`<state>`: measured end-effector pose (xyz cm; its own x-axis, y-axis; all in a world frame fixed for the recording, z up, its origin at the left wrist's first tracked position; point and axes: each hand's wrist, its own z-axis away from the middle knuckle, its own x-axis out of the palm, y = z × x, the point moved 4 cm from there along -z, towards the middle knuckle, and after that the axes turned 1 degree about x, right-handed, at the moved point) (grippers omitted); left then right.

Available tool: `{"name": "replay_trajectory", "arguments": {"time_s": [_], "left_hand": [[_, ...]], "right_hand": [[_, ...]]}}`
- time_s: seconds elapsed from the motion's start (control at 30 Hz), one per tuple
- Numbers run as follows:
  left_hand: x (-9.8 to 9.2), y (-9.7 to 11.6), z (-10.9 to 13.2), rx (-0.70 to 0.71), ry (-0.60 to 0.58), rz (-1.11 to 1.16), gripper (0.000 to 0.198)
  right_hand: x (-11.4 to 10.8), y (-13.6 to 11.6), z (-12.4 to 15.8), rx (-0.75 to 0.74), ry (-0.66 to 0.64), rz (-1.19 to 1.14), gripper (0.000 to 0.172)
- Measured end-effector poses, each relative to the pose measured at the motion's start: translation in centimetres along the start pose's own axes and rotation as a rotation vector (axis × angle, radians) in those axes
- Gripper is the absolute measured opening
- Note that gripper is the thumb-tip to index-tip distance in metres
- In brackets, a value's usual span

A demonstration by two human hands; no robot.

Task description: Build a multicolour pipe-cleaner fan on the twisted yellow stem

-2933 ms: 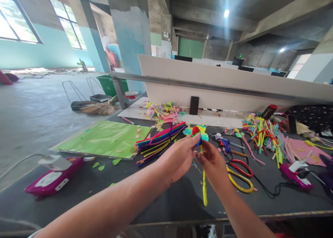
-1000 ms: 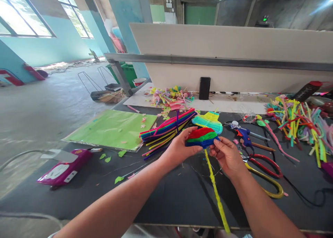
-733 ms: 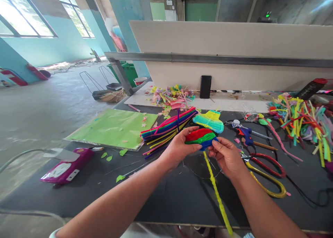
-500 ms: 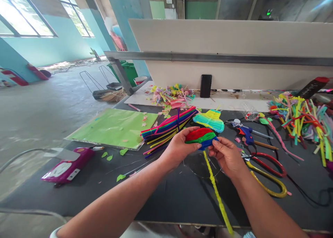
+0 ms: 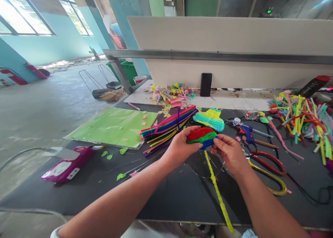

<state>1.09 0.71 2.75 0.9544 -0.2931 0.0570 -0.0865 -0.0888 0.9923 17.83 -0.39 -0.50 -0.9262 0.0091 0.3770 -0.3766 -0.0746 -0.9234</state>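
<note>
Between both hands is a fuzzy pipe-cleaner piece (image 5: pixel 202 138) in red, green and blue bands. My left hand (image 5: pixel 179 146) is closed on its left end, fingers behind and thumb in front. At the blue right end, my right hand (image 5: pixel 228 151) pinches the edge between thumb and fingers. A yellow pipe-cleaner stem (image 5: pixel 214 184) slants down below it toward the table's front edge; where its top ends is hard to see. Just beyond lie a bundle of coloured pipe cleaners (image 5: pixel 166 128) and a yellow-and-turquoise pipe-cleaner piece (image 5: pixel 210 120).
Right of my hands are red-and-yellow-handled scissors (image 5: pixel 269 166), a blue glue gun (image 5: pixel 247 133) and a heap of pipe-cleaner scraps (image 5: pixel 296 116). To the left lie a green sheet (image 5: pixel 109 128) and a purple pouch-like item (image 5: pixel 68 164). A phone (image 5: pixel 205 85) stands at the back.
Both hands keep their hold on the banded piece, which has shifted very slightly to the right. The view has tilted a little; the items on the table lie as before.
</note>
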Motion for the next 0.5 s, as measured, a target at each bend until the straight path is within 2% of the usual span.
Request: {"name": "replay_trajectory", "arguments": {"time_s": [0.17, 0.33, 0.5], "left_hand": [[0.14, -0.3, -0.08, 0.008, -0.021, -0.026, 0.057], [0.33, -0.3, -0.09, -0.003, -0.047, -0.011, 0.057], [0.41, -0.35, -0.02, -0.015, -0.056, -0.045, 0.058]], "right_hand": [[0.07, 0.19, -0.09, -0.041, 0.002, 0.104, 0.02], [0.27, -0.1, -0.09, -0.083, -0.07, 0.118, 0.027], [0.11, -0.39, -0.12, -0.069, 0.009, 0.24, 0.024]]}}
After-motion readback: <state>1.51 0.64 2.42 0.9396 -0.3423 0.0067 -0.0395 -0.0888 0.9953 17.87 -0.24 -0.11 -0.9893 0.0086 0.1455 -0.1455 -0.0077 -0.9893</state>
